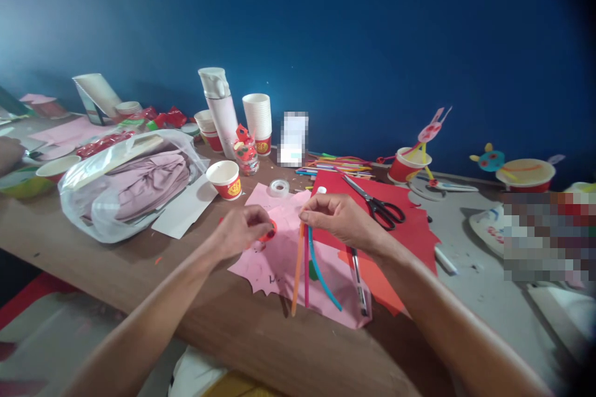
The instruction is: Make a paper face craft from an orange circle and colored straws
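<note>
My left hand (238, 232) is closed in a pinch on a small orange-red paper cutout (269, 231) with dark marks, partly covered by the fingers. To its right, my right hand (342, 217) pinches the top ends of three thin bendy sticks that look like pipe cleaners. They hang down as an orange pipe cleaner (297, 273), a pink pipe cleaner (306, 273) and a curved blue pipe cleaner (321, 279). Below both hands lies pink paper (279, 276) with jagged edges. A pen (358, 282) rests on it near my right forearm.
Black scissors (379, 208) lie on red paper (335, 189). Behind my hands are a tape roll (279, 188), paper cup (224, 181), flask (220, 115) and coloured sticks (335, 165). A plastic bag (133, 192) sits left. Decorated cups (410, 164) stand right. Another person's hand (10, 154) shows far left.
</note>
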The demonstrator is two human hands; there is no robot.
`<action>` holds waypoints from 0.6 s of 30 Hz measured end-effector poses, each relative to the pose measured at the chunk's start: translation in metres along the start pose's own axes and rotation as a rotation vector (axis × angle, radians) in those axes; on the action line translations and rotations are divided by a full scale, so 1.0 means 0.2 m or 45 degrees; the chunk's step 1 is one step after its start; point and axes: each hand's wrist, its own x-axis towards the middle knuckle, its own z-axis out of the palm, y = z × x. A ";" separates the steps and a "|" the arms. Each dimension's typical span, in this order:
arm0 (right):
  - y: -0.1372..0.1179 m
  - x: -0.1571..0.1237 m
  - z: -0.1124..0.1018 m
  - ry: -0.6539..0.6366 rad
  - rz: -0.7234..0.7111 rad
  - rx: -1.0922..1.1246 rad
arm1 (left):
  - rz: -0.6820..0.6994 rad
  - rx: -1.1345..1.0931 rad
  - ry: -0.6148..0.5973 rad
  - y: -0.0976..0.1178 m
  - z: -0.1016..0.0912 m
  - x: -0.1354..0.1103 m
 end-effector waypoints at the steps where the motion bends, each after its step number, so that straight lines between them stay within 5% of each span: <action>1: 0.01 0.00 0.01 -0.014 0.010 0.030 | 0.021 -0.122 0.066 0.01 -0.04 0.00; 5: 0.04 0.02 0.05 0.003 0.026 0.053 | 0.019 -0.406 0.207 0.03 -0.13 0.02; 9: 0.05 0.02 0.06 0.038 0.063 -0.002 | 0.029 -0.476 0.127 0.02 -0.12 0.02; 14: 0.04 0.02 0.04 0.048 0.084 -0.039 | -0.114 -0.090 -0.182 -0.08 -0.15 -0.05; 18: 0.05 0.03 0.04 0.044 0.064 -0.024 | -0.053 0.168 -0.117 -0.15 -0.21 -0.08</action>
